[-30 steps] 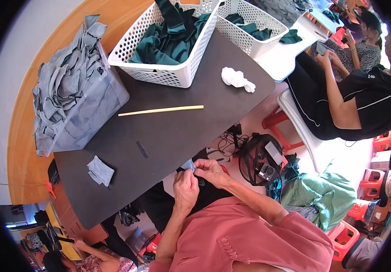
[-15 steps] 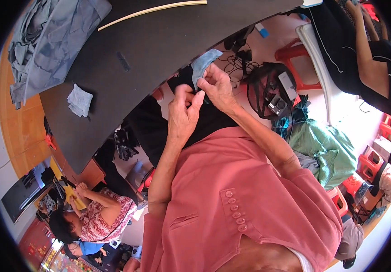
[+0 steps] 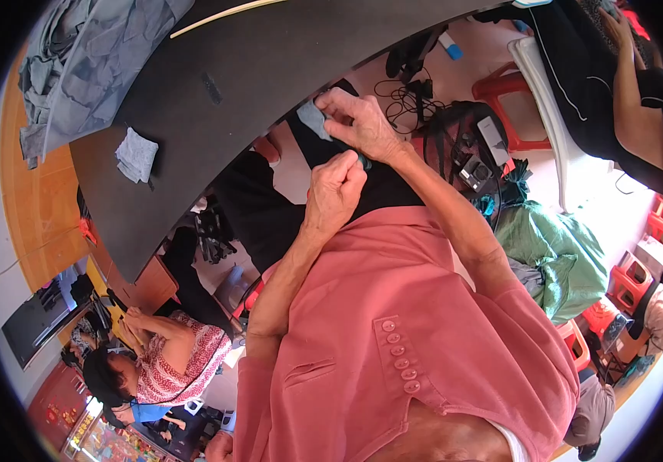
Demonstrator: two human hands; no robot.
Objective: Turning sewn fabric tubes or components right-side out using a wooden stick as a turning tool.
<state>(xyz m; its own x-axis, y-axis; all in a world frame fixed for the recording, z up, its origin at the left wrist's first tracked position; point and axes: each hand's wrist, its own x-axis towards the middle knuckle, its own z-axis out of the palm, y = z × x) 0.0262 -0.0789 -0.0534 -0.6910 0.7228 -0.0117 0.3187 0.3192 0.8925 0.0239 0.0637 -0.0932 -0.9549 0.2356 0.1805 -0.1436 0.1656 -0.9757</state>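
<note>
Between the thumb and fingers of my right hand is a small blue-grey piece of cloth, just off the table's near edge. Close below it, my left hand is curled into a fist. A bit of something dark green shows beside that fist; its kind cannot be made out. Both hands are above my dark-clothed lap. On the black table lies a small folded grey cloth, out of reach of both hands.
A heap of grey-blue fabric fills the table's far left. A thin pale strip lies at the back. On the right are a black mesh basket, a red stool and a green sack. Other people sit left and right.
My right hand has shifted left with the cloth, which now hangs lower and shows less. My left hand has moved right and closed into a fist. The view has shifted slightly.
</note>
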